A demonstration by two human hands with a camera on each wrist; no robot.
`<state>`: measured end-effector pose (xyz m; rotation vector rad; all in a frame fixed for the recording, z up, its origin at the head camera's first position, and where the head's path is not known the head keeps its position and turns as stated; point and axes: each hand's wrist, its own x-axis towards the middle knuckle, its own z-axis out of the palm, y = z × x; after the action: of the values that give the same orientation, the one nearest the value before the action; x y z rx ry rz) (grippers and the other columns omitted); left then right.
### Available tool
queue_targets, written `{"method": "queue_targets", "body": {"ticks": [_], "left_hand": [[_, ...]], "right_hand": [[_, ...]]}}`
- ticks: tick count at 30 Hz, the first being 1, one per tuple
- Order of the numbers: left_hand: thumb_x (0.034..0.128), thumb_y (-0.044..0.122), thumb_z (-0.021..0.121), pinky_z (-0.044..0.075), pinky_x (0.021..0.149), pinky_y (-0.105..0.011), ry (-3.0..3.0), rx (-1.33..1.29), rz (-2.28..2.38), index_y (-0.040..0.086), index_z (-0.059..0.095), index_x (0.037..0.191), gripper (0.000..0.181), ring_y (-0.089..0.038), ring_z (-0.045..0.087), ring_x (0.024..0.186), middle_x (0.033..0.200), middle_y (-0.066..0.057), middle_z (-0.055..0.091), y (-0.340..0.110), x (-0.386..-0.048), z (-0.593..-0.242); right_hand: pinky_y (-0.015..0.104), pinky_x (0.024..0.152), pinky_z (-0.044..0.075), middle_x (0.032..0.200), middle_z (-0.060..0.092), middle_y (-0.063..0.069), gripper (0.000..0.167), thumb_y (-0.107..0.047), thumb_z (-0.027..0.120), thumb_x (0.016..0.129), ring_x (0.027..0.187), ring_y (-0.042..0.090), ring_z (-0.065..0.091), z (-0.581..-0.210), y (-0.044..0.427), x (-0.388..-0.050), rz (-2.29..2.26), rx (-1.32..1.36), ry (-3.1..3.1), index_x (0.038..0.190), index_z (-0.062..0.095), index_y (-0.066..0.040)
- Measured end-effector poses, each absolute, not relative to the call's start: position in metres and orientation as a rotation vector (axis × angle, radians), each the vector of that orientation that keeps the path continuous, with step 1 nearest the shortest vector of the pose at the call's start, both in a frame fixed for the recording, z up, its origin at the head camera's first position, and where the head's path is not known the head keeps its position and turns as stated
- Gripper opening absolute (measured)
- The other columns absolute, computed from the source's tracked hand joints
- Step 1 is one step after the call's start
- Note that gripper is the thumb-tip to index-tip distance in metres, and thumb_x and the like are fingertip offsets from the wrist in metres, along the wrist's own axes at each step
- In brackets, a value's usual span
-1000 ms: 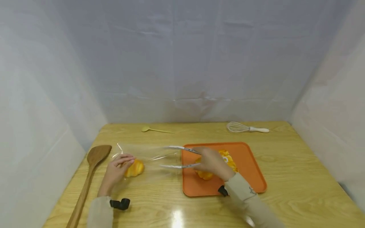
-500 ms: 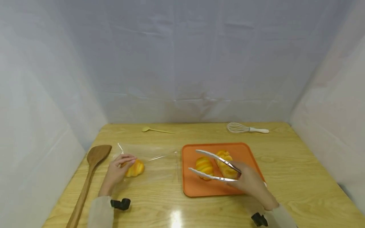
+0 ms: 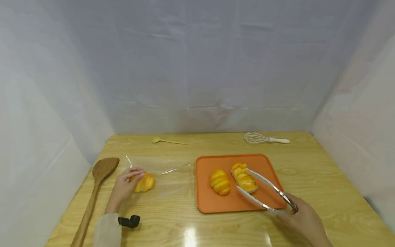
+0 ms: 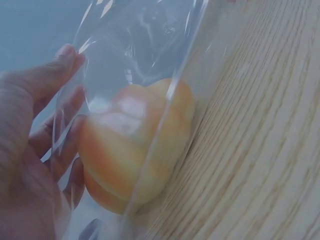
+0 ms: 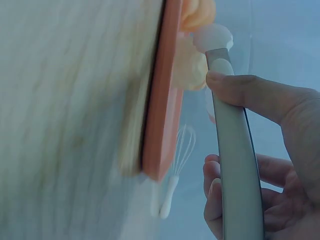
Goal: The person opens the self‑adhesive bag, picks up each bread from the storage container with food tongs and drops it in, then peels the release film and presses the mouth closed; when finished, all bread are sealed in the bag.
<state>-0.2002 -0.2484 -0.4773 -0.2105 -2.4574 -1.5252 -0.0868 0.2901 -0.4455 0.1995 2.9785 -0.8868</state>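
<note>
Close to us on the right, the right hand grips the metal tongs, thumb on one arm. The two tips stand apart, one on each side of the long bread; whether they touch it, we cannot tell.

Near us on the left lies a wooden spatula on the table. Next to it, the left hand curls its fingers round the end of the clear bag; how hard it holds, we cannot tell. A striped roll shows through the plastic and looks to be inside.

In the middle is the orange tray, with the long bread and an oval roll on it. Farther back, we see a yellow spoon and a whisk.

We think the step in hand is lining up the tongs with the long bread. The next move seems to call for a gentle squeeze on its sides, with the bag kept steady.
</note>
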Motion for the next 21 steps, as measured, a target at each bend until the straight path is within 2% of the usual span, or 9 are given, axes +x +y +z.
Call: {"method": "queue_targets", "body": {"ticks": [2, 8, 14, 15, 18, 21], "left_hand": [[0.095, 0.015, 0.064, 0.035, 0.092, 0.0, -2.458, -0.209, -1.526, -0.005, 0.072, 0.106, 0.024, 0.016, 0.049, 0.099, 0.102, 0.028, 0.057, -0.249, -0.2, -0.478], [0.0939, 0.011, 0.065, 0.035, 0.092, 0.001, -2.442, -0.23, -1.493, -0.006, 0.072, 0.103, 0.021, 0.016, 0.049, 0.098, 0.103, 0.022, 0.06, -0.249, -0.202, -0.479], [0.0943, 0.013, 0.065, 0.035, 0.091, 0.0, -2.446, -0.234, -1.51, -0.005, 0.072, 0.104, 0.022, 0.016, 0.049, 0.099, 0.102, 0.026, 0.058, -0.249, -0.202, -0.48], [0.0943, 0.013, 0.065, 0.035, 0.091, 0.0, -2.453, -0.23, -1.509, -0.004, 0.073, 0.104, 0.022, 0.016, 0.049, 0.099, 0.102, 0.026, 0.058, -0.249, -0.202, -0.481], [0.0943, 0.015, 0.065, 0.035, 0.091, 0.0, -2.473, -0.219, -1.495, -0.003, 0.073, 0.104, 0.022, 0.016, 0.049, 0.099, 0.104, 0.022, 0.06, -0.249, -0.202, -0.481], [0.0942, 0.016, 0.066, 0.035, 0.092, -0.001, -2.495, -0.211, -1.479, -0.001, 0.073, 0.105, 0.022, 0.016, 0.048, 0.099, 0.106, 0.014, 0.063, -0.249, -0.202, -0.48]], "right_hand": [[0.026, 0.055, 0.035, 0.077, 0.051, 0.002, 0.084, -0.043, 0.083, 0.075, 0.064, 0.013, 0.043, -0.444, 0.296, -0.082, -0.853, 0.218, 2.967, 0.14, 0.05, -0.001], [0.028, 0.058, 0.035, 0.075, 0.05, 0.002, 0.082, -0.039, 0.083, 0.074, 0.065, 0.013, 0.044, -0.444, 0.309, -0.08, -0.777, 0.228, 3.046, 0.137, 0.05, 0.002], [0.028, 0.057, 0.034, 0.073, 0.05, 0.001, 0.083, -0.042, 0.083, 0.073, 0.064, 0.013, 0.043, -0.445, 0.312, -0.083, -0.734, 0.207, 3.052, 0.135, 0.052, 0.003], [0.028, 0.057, 0.035, 0.075, 0.052, 0.001, 0.083, -0.043, 0.083, 0.073, 0.065, 0.014, 0.044, -0.445, 0.312, -0.084, -0.721, 0.206, 3.055, 0.135, 0.053, 0.003], [0.038, 0.063, 0.047, 0.09, 0.065, 0.015, 0.084, -0.045, 0.084, 0.072, 0.075, 0.021, 0.055, -0.447, 0.31, -0.087, -0.719, 0.203, 3.056, 0.133, 0.054, 0.004], [0.047, 0.071, 0.052, 0.11, 0.067, 0.024, 0.085, -0.049, 0.083, 0.072, 0.086, 0.027, 0.061, -0.448, 0.309, -0.088, -0.738, 0.226, 3.037, 0.133, 0.055, 0.003]]}}
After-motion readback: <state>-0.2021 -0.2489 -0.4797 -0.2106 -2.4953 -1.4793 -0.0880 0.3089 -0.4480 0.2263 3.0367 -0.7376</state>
